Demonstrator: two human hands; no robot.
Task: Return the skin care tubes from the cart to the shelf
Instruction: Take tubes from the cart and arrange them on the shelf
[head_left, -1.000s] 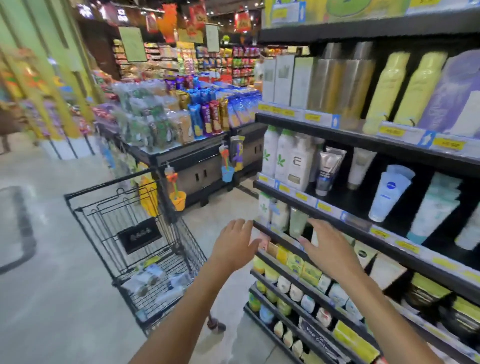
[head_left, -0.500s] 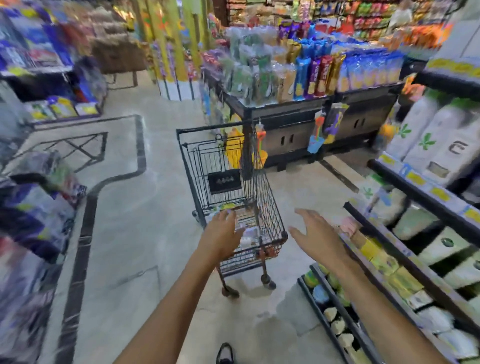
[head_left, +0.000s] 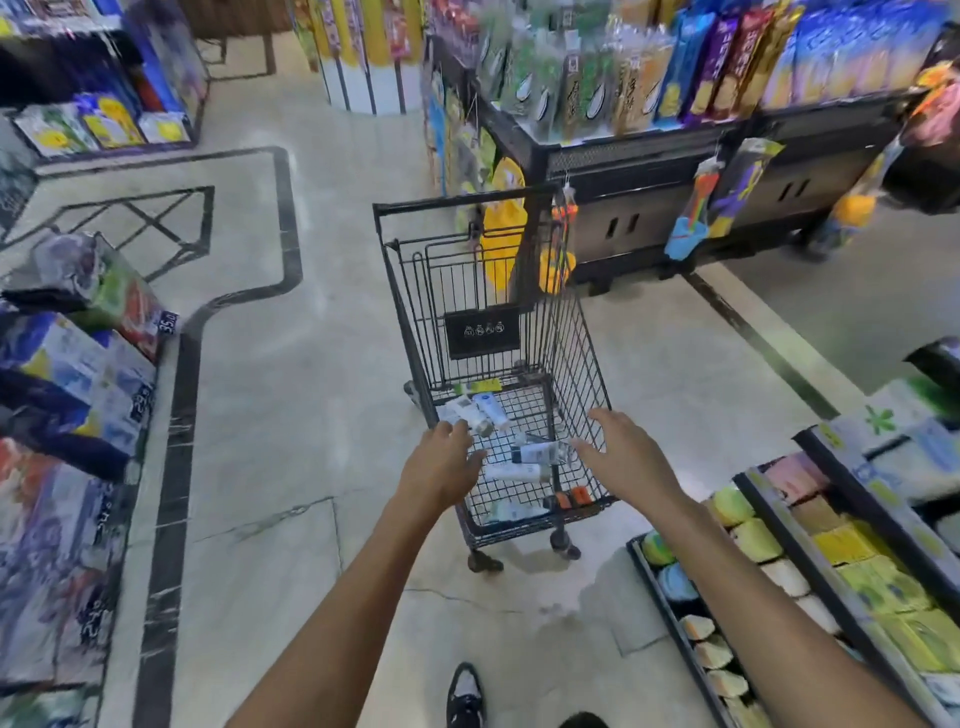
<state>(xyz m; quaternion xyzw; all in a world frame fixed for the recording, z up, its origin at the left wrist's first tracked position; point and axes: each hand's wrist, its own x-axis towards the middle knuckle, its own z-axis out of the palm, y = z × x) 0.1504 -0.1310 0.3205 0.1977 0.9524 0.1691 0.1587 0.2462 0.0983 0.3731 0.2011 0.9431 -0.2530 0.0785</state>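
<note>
Your left hand (head_left: 441, 462) and right hand (head_left: 626, 457) hover with fingers spread, gripping nothing, over the near rim of the black wire shopping cart (head_left: 584, 358), where white and grey skin care tubes (head_left: 537, 453) lie flat on the basket floor. Pale marble floor (head_left: 311, 415) lies open left of the cart; the black-edged product shelf (head_left: 779, 525) runs close on your right. Tube labels and the cart's black placard (head_left: 483, 332) blur beyond reading.

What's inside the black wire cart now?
Several white skin care tubes lie loose on its floor, plus orange-capped items at the near corner. The left hand hides the near-left part.
</note>
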